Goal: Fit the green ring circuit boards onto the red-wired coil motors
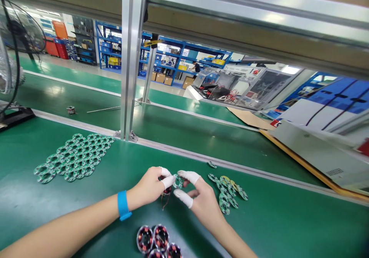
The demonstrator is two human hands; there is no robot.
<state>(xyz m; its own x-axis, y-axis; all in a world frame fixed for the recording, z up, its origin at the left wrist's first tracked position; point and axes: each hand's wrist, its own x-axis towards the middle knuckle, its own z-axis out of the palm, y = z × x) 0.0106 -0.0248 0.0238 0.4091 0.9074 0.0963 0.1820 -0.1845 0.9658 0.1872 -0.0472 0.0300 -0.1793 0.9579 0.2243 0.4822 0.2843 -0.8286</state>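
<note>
- Left hand (154, 186): white-capped thumb and forefinger pinched on the left side of a green ring (174, 182), a dark red coil (167, 191) just below them.
- Right hand (182, 185): forefinger at the ring's upper rim, thumb parted below — whether it grips, I cannot tell.
- That ring is over the surface (288, 227), short of its far edge.
- Rows of green rings (82, 159) lie left, near that edge; a loose cluster (231, 190) lies right.
- Wound coils (154, 238) sit toward the near edge.

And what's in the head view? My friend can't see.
Two hands in white finger covers handle a small green ring above a green table. More green rings lie left and right; reddish-black rings sit in front.
</note>
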